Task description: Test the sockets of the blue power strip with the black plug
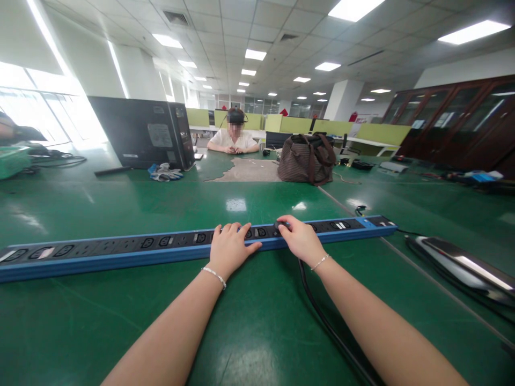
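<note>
A long blue power strip [132, 257] with a black row of sockets lies across the green table. My left hand [231, 246] rests on the strip near its middle, fingers spread over the far edge and thumb stretched to the right. To its right, my right hand [301, 238] is closed round a black plug [277, 228] at the socket row. Whether the plug's pins sit inside a socket is hidden. From beneath that hand a thick black cable [317, 305] runs down toward the bottom of the view.
Beyond the strip stand a black computer case [148, 134], a pair of gloves [164, 172] and a brown bag [306, 158]. A person [234, 136] sits across the table. On the right lies a silver-and-black device [466, 262] with cables. A green basket [14, 161] is at far left.
</note>
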Demonstrator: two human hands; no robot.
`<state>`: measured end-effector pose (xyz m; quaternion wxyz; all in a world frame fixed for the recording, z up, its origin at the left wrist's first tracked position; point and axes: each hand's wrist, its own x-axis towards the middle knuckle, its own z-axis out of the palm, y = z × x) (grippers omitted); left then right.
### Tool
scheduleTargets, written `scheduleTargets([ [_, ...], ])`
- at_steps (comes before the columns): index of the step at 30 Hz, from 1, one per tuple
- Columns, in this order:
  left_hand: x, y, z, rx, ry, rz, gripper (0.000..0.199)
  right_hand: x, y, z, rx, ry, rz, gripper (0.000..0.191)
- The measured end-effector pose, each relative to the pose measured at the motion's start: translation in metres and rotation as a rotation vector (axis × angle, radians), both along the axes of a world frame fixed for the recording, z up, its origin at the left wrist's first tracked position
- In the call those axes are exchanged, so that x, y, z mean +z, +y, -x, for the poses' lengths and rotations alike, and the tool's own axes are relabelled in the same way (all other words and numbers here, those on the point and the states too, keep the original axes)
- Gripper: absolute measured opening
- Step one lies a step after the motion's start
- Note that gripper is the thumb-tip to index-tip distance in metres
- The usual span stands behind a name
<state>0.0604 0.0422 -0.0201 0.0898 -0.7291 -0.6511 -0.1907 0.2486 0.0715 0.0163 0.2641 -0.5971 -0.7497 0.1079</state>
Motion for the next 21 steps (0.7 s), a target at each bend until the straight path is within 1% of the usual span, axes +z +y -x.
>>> scheduleTargets([
  [10,-0.003,0.000,0.001,-0.020,0.002,-0.043,0.058,0.005,-0.005,0.018,-0.114,-0.172,0.013,0.030],
  [17,-0.004,0.000,0.002,-0.029,0.007,-0.055,0.058,0.011,-0.010,0.023,-0.145,-0.301,0.036,0.031],
  [21,-0.006,0.001,0.003,-0.042,0.018,-0.079,0.058,0.013,-0.013,0.031,-0.151,-0.387,0.007,0.031],
])
